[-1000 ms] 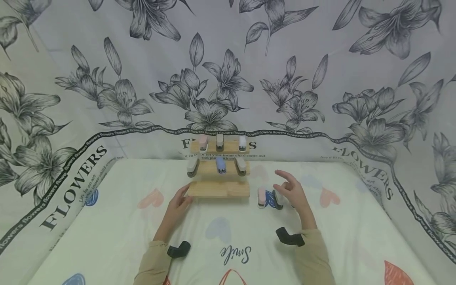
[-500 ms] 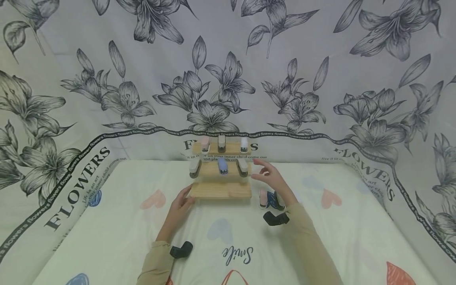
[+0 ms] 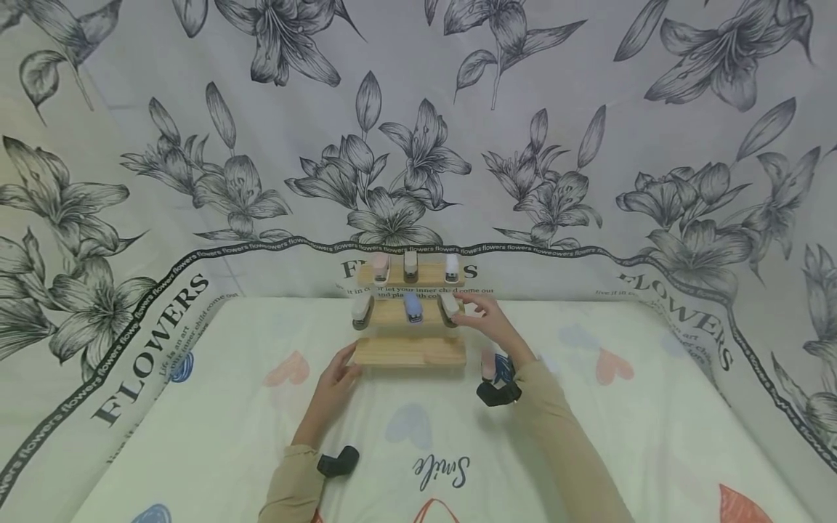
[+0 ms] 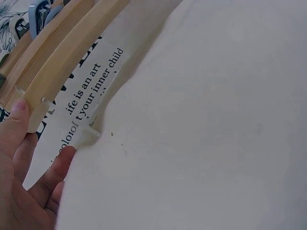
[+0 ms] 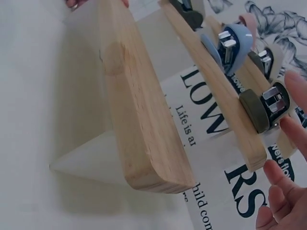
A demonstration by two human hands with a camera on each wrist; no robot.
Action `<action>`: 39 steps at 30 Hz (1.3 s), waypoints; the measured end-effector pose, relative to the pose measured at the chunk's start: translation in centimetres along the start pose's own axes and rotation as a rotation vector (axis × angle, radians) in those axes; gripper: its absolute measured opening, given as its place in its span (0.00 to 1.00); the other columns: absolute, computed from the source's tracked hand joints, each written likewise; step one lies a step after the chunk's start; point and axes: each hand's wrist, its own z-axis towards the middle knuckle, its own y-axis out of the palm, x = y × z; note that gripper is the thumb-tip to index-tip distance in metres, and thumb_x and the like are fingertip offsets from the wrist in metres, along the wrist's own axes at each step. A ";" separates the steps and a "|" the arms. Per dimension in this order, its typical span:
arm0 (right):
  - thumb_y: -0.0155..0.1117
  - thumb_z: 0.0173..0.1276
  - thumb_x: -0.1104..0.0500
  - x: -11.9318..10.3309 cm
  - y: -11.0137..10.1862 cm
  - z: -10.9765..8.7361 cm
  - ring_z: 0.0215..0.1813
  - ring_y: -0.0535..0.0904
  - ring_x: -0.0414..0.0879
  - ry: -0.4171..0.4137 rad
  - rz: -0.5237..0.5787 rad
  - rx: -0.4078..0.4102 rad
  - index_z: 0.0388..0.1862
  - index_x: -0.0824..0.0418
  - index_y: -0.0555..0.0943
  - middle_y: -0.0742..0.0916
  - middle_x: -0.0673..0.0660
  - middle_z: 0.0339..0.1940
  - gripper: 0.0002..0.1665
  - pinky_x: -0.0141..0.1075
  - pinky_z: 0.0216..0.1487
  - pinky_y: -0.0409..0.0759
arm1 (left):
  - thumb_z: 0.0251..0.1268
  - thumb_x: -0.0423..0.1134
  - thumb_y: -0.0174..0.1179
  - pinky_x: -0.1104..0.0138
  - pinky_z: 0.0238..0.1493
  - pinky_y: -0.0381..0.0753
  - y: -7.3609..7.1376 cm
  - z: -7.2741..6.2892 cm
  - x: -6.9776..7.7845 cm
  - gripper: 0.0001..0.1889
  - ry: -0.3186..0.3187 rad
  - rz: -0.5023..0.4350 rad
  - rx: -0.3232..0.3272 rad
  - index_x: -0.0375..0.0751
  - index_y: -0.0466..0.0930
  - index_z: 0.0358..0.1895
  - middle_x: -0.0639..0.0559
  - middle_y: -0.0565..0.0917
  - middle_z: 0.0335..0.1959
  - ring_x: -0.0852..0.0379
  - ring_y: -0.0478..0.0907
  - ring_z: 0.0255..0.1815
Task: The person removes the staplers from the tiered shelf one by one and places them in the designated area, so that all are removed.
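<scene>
The right hand [image 3: 489, 322] has swung across in the last second. It was over the table [image 3: 222, 392], next to the loose staplers right of the shelf, and it is now up at the middle tier, at the small white stapler with a dark olive base [image 3: 448, 306] that stands on the right end of that plank. Its thumb and a finger lie close about that stapler and seem to touch it, with the other fingers spread beside the plank's end; whether they have closed into a pinch I cannot tell.

The left hand [image 3: 336, 378] has stayed where it was, thumb and finger pinching the left end of the lowest plank of the three-tier pale wooden shelf [image 3: 408, 352]. The hands are well apart, at opposite ends of the shelf.

For the work, I judge this means attention has passed from the table to a stapler already on display, while the other hand steadies the shelf. Nothing in the rows has plainly moved: the periwinkle-blue stapler [image 3: 413, 308] and the pale grey stapler [image 3: 362, 311] share the middle tier, and three more staplers stand above. On the table, the pale pink stapler [image 3: 488, 365] is partly behind the black wrist mount [image 3: 498, 393], and the right forearm blocks the view beside it
</scene>
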 end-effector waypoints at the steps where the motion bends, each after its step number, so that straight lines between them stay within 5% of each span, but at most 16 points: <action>1: 0.60 0.62 0.62 0.0 0.1 0.0 0.58 0.59 0.60 0.003 0.002 0.002 0.61 0.69 0.66 0.68 0.66 0.59 0.29 0.55 0.55 0.58 | 0.62 0.53 0.52 0.54 0.50 0.70 0.0 0.0 0.0 0.28 -0.002 0.001 -0.001 0.55 0.59 0.65 0.52 0.59 0.66 0.53 0.73 0.47; 5: 0.62 0.60 0.61 0.0 0.2 0.2 0.54 0.62 0.59 0.015 0.010 0.029 0.60 0.68 0.67 0.69 0.64 0.59 0.29 0.53 0.51 0.61 | 0.62 0.54 0.51 0.54 0.52 0.69 0.0 -0.1 0.2 0.27 -0.008 -0.006 -0.006 0.57 0.60 0.64 0.54 0.59 0.66 0.53 0.73 0.48; 12: 0.64 0.58 0.66 -0.1 0.5 1.0 0.58 0.62 0.61 -0.145 -0.029 -0.026 0.61 0.73 0.64 0.70 0.68 0.59 0.33 0.57 0.54 0.60 | 0.64 0.53 0.50 0.53 0.52 0.68 0.0 -0.2 0.5 0.26 0.008 0.014 -0.005 0.56 0.59 0.65 0.53 0.59 0.66 0.52 0.73 0.49; 17: 0.64 0.58 0.66 -0.2 0.8 1.2 0.57 0.63 0.60 -0.173 -0.056 -0.032 0.59 0.74 0.65 0.69 0.68 0.60 0.32 0.57 0.53 0.61 | 0.64 0.53 0.50 0.53 0.51 0.69 0.1 -0.2 0.3 0.27 0.015 0.026 -0.004 0.54 0.59 0.65 0.51 0.59 0.66 0.52 0.73 0.48; 25: 0.62 0.60 0.65 0.4 0.8 0.7 0.58 0.62 0.59 -0.142 0.012 -0.038 0.62 0.71 0.64 0.68 0.66 0.62 0.32 0.59 0.54 0.59 | 0.64 0.51 0.51 0.52 0.52 0.68 0.0 -0.1 0.5 0.27 0.013 0.005 -0.007 0.52 0.59 0.65 0.50 0.59 0.66 0.49 0.73 0.49; 31: 0.62 0.61 0.61 0.1 0.8 0.1 0.51 0.65 0.59 -0.102 0.013 -0.021 0.63 0.67 0.65 0.74 0.63 0.51 0.32 0.57 0.52 0.63 | 0.64 0.51 0.51 0.52 0.52 0.68 -0.2 0.1 0.5 0.27 0.012 0.011 -0.013 0.52 0.59 0.66 0.50 0.59 0.66 0.50 0.74 0.48; 39: 0.69 0.54 0.57 2.5 1.3 -0.5 0.38 0.72 0.47 0.007 0.038 0.074 0.65 0.62 0.63 0.72 0.59 0.57 0.41 0.36 0.38 0.73 | 0.64 0.53 0.50 0.53 0.51 0.69 0.1 0.0 0.2 0.28 -0.020 0.007 -0.012 0.54 0.58 0.66 0.51 0.59 0.66 0.51 0.73 0.49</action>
